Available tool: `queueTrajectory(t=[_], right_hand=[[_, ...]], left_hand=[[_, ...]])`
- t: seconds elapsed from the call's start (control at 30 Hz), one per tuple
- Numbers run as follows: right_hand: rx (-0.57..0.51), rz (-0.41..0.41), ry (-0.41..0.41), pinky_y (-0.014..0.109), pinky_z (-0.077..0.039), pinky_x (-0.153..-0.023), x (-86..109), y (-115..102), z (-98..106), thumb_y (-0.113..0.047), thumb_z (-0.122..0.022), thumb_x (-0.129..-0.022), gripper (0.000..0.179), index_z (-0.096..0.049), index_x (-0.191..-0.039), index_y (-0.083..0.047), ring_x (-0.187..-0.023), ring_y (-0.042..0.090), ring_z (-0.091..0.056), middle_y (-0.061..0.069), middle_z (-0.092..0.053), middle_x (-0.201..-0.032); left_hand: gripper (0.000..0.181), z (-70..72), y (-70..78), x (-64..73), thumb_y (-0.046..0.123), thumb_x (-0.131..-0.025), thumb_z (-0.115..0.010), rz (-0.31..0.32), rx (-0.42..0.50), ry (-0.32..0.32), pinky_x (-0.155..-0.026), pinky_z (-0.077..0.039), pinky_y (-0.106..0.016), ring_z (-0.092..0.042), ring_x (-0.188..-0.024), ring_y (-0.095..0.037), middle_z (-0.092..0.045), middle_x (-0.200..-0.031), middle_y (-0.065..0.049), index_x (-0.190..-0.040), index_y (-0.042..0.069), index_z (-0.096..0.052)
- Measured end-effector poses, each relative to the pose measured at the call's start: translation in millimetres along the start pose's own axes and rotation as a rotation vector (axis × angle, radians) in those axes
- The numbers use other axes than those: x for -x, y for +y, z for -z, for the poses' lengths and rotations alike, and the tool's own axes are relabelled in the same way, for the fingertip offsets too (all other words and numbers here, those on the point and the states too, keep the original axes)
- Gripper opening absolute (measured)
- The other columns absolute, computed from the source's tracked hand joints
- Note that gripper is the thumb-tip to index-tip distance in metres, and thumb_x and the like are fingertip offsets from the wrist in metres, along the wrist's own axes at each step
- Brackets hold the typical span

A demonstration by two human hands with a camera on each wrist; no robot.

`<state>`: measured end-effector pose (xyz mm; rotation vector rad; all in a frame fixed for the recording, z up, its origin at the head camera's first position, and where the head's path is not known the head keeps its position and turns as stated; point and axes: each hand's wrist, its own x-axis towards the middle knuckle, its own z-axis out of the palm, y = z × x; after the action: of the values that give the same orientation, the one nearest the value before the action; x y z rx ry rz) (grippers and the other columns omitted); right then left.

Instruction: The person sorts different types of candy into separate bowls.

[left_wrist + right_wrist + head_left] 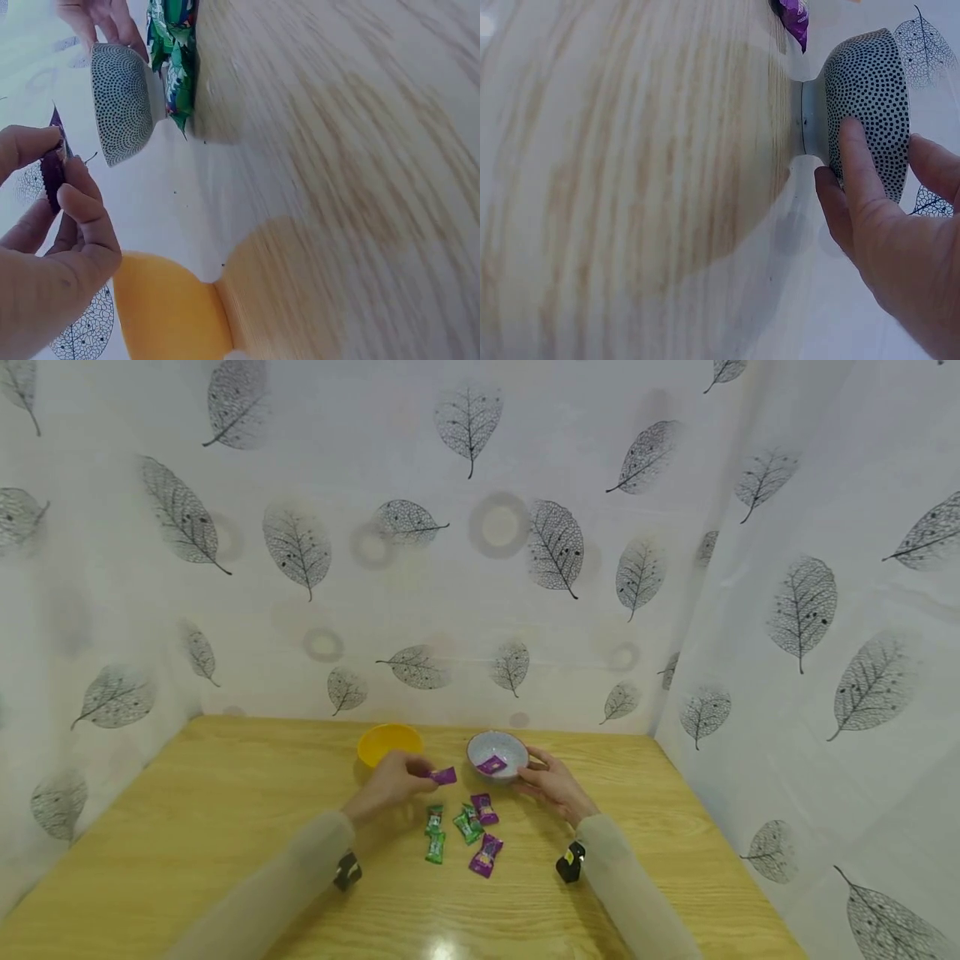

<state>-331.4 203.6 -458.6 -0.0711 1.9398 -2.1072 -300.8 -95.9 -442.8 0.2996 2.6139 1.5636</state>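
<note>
My left hand [393, 783] pinches a purple-wrapped candy [444, 776] between thumb and fingers, raised just left of a dotted bowl [498, 743]. In the left wrist view the candy [51, 180] is turned edge-on. The bowl stands upright on the table, and another purple candy [492, 765] lies inside it. My right hand [551, 782] grips the bowl's right side. In the right wrist view its thumb is at the rim and its fingers lie along the dotted outer wall [866, 90] and near the foot.
A yellow bowl [386, 741] stands behind my left hand. In front of the dotted bowl lie two purple candies [486, 856] and several green ones [435, 847] on the wooden table [262, 777]. A leaf-patterned sheet [450, 610] hangs along the table's back and right edges.
</note>
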Motion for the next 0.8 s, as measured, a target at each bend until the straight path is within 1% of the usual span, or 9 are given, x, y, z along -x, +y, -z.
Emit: queueTrajectory(t=[0.17,0.3,0.4,0.63,0.73,0.8], right_hand=[[0.013,-0.005,0.009,0.043,-0.048,-0.104,-1.7,-1,0,0.003,-0.047,-0.099,0.061,-0.021,-0.154,-0.002,-0.129,0.046,-0.048,0.035,-0.029,-0.151],[0.003,-0.003,-0.002,0.045,-0.047,-0.105,-2.4,0,0,0.004,-0.047,-0.099,0.061,-0.021,-0.154,-0.001,-0.13,0.048,-0.046,0.035,-0.029,-0.15],[-0.005,-0.006,-0.001,0.046,-0.046,-0.105,-1.6,-1,-1,0.005,-0.048,-0.099,0.062,-0.021,-0.154,-0.001,-0.129,0.048,-0.047,0.035,-0.03,-0.15],[0.024,-0.018,-0.001,0.045,-0.047,-0.105,2.6,0,0,0.003,-0.048,-0.099,0.061,-0.022,-0.154,-0.002,-0.125,0.042,-0.053,0.036,-0.031,-0.149],[0.021,-0.02,-0.004,0.046,-0.046,-0.106,3.2,0,0,0.002,-0.049,-0.099,0.062,-0.021,-0.154,-0.003,-0.125,0.041,-0.054,0.035,-0.031,-0.15],[0.016,-0.018,-0.007,0.046,-0.045,-0.107,3.5,-1,0,0.002,-0.049,-0.099,0.062,-0.021,-0.154,-0.002,-0.126,0.042,-0.052,0.035,-0.03,-0.15]], left_hand=[[0.014,-2.8,4.8,-6.9,0.017,-0.085,-0.075,0.014,0.076,0.018,-0.085,-0.053,-0.034,-0.062,-0.088,-0.017,-0.072,-0.096,0.0,-0.098,0.013,-0.073],[0.016,-5.0,8.6,-12.0,0.018,-0.087,-0.074,0.028,0.1,0.034,-0.086,-0.054,-0.036,-0.062,-0.091,-0.018,-0.072,-0.1,-0.001,-0.101,0.012,-0.072],[0.019,-7.9,9.6,-17.1,0.02,-0.087,-0.074,0.038,0.12,0.038,-0.089,-0.054,-0.038,-0.061,-0.093,-0.019,-0.071,-0.103,-0.003,-0.104,0.012,-0.071],[0.023,-20.3,12.8,-33.3,0.023,-0.086,-0.076,0.017,0.17,0.043,-0.092,-0.052,-0.041,-0.061,-0.096,-0.021,-0.071,-0.104,-0.004,-0.105,0.011,-0.073],[0.024,-26.7,15.7,-40.6,0.023,-0.085,-0.076,0.013,0.196,0.052,-0.095,-0.05,-0.044,-0.061,-0.098,-0.022,-0.072,-0.104,-0.005,-0.105,0.009,-0.073],[0.026,-31.3,17.4,-45.2,0.023,-0.085,-0.077,0.003,0.192,0.067,-0.096,-0.05,-0.044,-0.062,-0.099,-0.022,-0.073,-0.105,-0.006,-0.106,0.009,-0.073]])
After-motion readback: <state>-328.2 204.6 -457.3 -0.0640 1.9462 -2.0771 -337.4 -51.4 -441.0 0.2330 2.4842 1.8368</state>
